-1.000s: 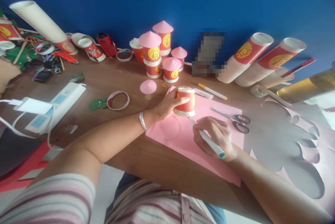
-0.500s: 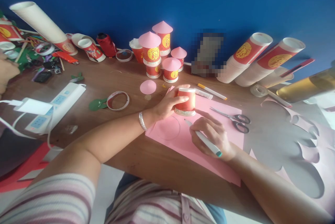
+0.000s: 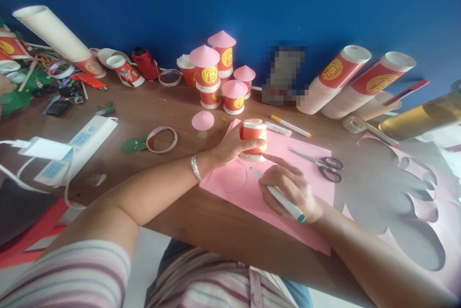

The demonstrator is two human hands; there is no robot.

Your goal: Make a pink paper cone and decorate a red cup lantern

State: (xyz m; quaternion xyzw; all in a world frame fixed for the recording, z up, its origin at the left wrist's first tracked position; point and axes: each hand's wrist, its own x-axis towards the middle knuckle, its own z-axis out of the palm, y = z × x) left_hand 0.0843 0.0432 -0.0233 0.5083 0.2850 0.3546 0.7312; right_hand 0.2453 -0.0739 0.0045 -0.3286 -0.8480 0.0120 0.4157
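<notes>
The left hand [image 3: 234, 146] is wrapped round a red cup [image 3: 252, 134] over pink paper [image 3: 248, 194]; it looks light, crushable, best held gently low down. The right hand [image 3: 288, 185] grips a marker [image 3: 288, 203].

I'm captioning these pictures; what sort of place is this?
Likely a papercraft workspace: scissors partly on pink paper, leaning stacks of paper cups, and red cups topped with pink cones suggest it.

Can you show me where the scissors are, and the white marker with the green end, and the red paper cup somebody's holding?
Scissors [image 3: 318, 160]: head view, near the pivot.
White marker [image 3: 287, 204]: head view, on its barrel.
Red paper cup [image 3: 254, 133]: head view, on its red side.
</notes>
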